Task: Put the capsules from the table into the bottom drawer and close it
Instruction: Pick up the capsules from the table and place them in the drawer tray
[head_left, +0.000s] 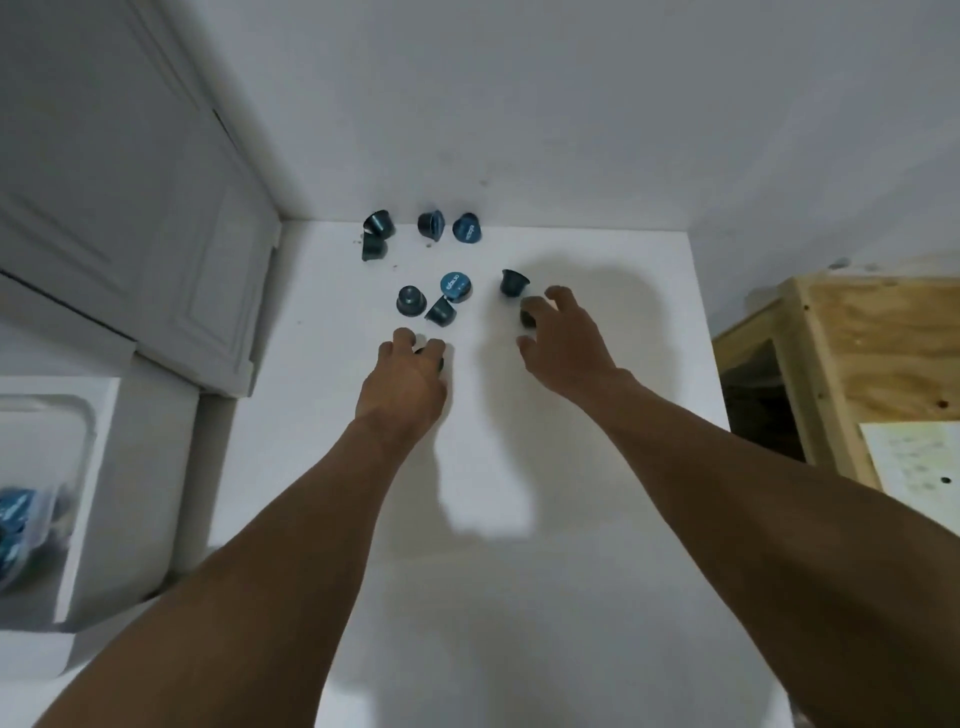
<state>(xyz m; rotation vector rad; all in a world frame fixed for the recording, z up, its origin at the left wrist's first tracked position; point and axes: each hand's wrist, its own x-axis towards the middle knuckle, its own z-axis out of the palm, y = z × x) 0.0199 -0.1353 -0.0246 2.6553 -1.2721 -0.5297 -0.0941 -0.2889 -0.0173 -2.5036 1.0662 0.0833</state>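
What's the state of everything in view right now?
Left hand: grips a capsule.
Right hand: fingers curl round a second capsule.
Loose capsules: eight, scattered on the table, tipped various ways.
Drawer: open, with stored capsules inside.

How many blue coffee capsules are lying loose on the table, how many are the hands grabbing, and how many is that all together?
Loose capsules on the table: 8
Capsule in the left hand: 1
Capsule in the right hand: 1
Total: 10
Blue things in the drawer are too blurred to count.
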